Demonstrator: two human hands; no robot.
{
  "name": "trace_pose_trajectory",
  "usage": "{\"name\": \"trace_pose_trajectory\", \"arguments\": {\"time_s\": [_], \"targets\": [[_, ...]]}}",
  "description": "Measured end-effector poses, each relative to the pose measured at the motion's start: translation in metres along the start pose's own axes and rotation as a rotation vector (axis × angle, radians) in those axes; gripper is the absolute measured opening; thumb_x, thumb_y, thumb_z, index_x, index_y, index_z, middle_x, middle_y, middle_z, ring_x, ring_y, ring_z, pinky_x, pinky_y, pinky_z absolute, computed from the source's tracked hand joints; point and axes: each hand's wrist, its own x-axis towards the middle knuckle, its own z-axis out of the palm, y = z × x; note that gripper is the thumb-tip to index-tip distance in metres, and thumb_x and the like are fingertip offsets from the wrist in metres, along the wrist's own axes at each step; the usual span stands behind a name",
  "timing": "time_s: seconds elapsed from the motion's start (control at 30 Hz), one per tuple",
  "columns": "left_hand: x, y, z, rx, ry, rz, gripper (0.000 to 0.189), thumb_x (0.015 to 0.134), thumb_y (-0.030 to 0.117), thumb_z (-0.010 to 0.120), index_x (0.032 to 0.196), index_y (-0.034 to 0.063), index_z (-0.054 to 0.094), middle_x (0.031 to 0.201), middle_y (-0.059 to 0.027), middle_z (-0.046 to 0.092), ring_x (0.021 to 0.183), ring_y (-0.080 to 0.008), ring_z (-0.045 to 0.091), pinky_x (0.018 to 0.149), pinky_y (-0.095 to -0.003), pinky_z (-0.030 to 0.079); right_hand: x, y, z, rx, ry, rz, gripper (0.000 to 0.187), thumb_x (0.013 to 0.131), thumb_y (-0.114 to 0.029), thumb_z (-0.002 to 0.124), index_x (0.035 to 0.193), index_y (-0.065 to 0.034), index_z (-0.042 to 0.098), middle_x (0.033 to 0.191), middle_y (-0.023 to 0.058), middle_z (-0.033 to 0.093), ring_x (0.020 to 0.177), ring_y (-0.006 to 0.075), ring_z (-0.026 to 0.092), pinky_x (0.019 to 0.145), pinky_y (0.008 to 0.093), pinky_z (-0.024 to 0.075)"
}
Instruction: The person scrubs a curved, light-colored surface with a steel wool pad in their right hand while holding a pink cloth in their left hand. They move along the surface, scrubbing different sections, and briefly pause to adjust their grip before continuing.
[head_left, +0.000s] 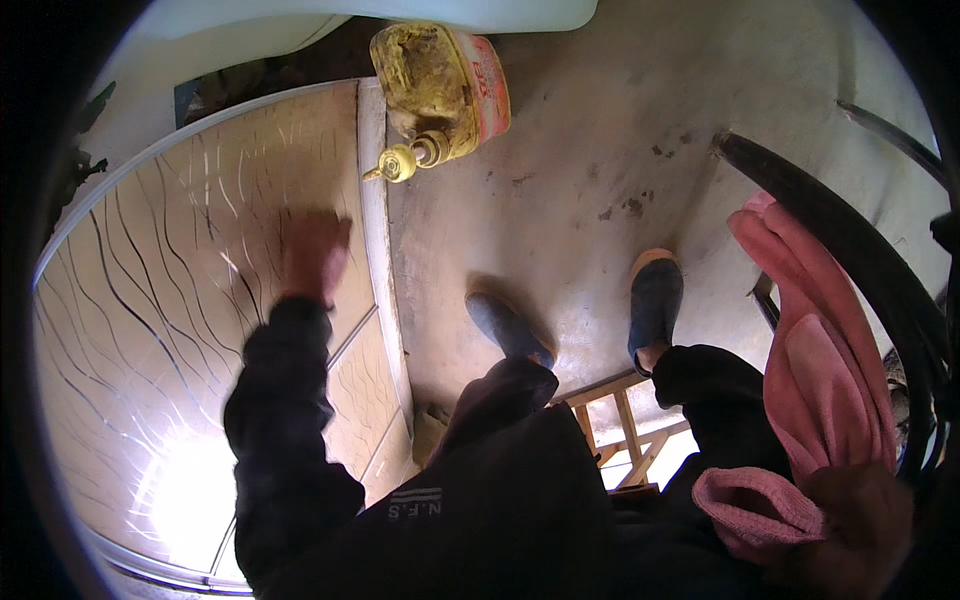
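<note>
My left hand (318, 251) is over the tiled wall or panel (187, 300) with its wavy line pattern; it looks blurred, and I cannot tell whether it touches the surface. Nothing shows in it. At the lower right, my right hand (855, 525) grips a long pink cloth (810, 352), whose ribbed end (757, 502) bulges open beside the fingers. The cloth stretches up alongside a dark curved bar (832, 195). A stained yellow plastic container (427, 82) with a round cap stands beyond my left hand.
A pale rounded basin or tub (480, 15) edges the top of the view. My shoes (656, 300) rest on the stained concrete floor (570, 187). Behind them lies a wooden frame (626, 420). A second dark bar (892, 139) is at the upper right.
</note>
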Motion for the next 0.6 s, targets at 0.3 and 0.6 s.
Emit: {"name": "trace_pose_trajectory", "arguments": {"time_s": [0.3, 0.6], "targets": [[0.062, -0.042, -0.020, 0.025, 0.209, 0.029, 0.012, 0.075, 0.010, 0.057, 0.087, 0.0122, 0.061, 0.076, -0.0056, 0.054, 0.078, -0.0234, 0.055, 0.076, -0.0390, 0.041, 0.002, -0.003, 0.002, -0.118, -0.037, 0.072, 0.044, 0.073, -0.019, 0.067, 0.114, -0.0059, 0.059, 0.109, 0.0207, 0.059, 0.097, 0.0398, 0.058, 0.081, 0.0433, 0.0461], [0.127, -0.065, -0.002, 0.178, 0.260, 0.071, 0.012, 0.077, 0.012, 0.057, 0.088, 0.0136, 0.060, 0.078, -0.0049, 0.057, 0.077, -0.0243, 0.057, 0.075, -0.0385, 0.043, -0.002, 0.010, 0.000, 0.127, 0.004, -0.066, 0.045, 0.069, -0.009, 0.070, 0.113, -0.0009, 0.062, 0.103, 0.0156, 0.065, 0.090, 0.0305, 0.064, 0.079, 0.0384, 0.0509]]}}
